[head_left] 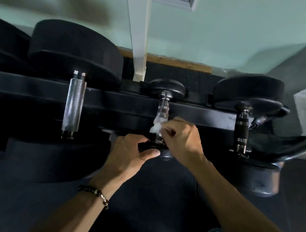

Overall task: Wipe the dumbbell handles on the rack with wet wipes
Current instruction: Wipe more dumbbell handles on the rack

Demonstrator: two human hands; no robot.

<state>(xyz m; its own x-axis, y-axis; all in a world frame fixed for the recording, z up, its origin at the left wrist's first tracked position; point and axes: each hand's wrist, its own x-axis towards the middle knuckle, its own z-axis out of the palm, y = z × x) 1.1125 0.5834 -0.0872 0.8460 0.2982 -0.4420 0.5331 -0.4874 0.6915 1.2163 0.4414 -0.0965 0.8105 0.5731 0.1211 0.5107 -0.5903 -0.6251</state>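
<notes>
Dumbbells are racked side by side on a black rack [202, 115], handles running front-to-back across the rails. Small dumbbell [165, 88] sits mid-rack; its chrome handle [163, 110] is seen bare in the upper part, w/ knurled bands, while the lower part is covered by a white wet wipe [155, 127].

Wipe is bunched into a wad and is pinched against the handle by the right hand [182, 137]. Fingers [167, 133] are curled around from the right side, tips pressed on the wad; wipe sticks out to the left of and above the fingertips, touching the handle's left face. How far the fingers wrap behind the handle can't be told.

Left hand [128, 153] is placed just below, at the near end of the same dumbbell. Near head [164, 155] is gripped: thumb [150, 153] is laid along its front edge, other fingers curled over the top rim, partly hidden. A beaded bracelet [97, 195] is worn on the left wrist.

Large dumbbell w/ thick knurled handle [73, 102] is racked to the left, well apart from both hands. Another dumbbell w/ dark-wrapped handle [242, 128] is racked to the right. Pale green wall [225, 39] and a white post [138, 34] are seen behind the rack; dark speckled floor [161, 197] below.
</notes>
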